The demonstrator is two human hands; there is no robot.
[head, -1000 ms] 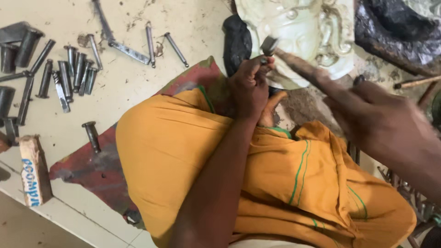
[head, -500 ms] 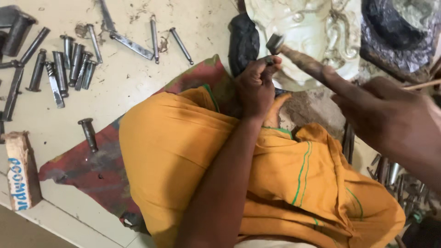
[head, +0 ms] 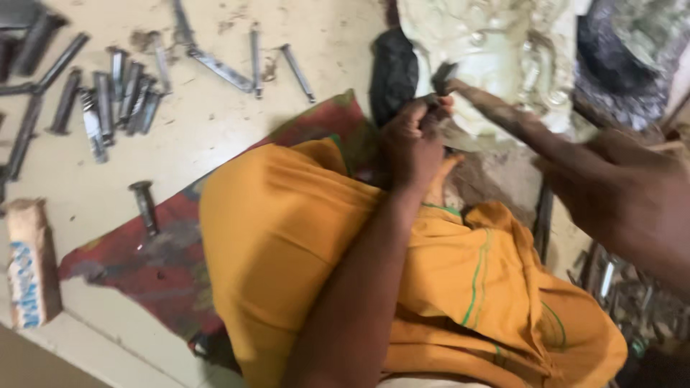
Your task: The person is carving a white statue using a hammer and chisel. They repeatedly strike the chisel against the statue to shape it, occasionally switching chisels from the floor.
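**Chisel held against a pale carving**

The left hand (head: 415,136) is closed around a small chisel (head: 440,80), its tip touching the pale carved relief (head: 503,50) just above the orange-draped lap (head: 302,237). The right hand (head: 625,194) grips a wooden-handled hammer (head: 503,115), its head at the chisel. Spare steel chisels (head: 108,100) lie on the floor, well apart to the left.

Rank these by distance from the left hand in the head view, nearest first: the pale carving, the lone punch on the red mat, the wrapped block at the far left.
From the left hand:
1. Pale carving, just beyond its fingers.
2. Lone punch, left on the red mat.
3. Wrapped block, far-left edge.
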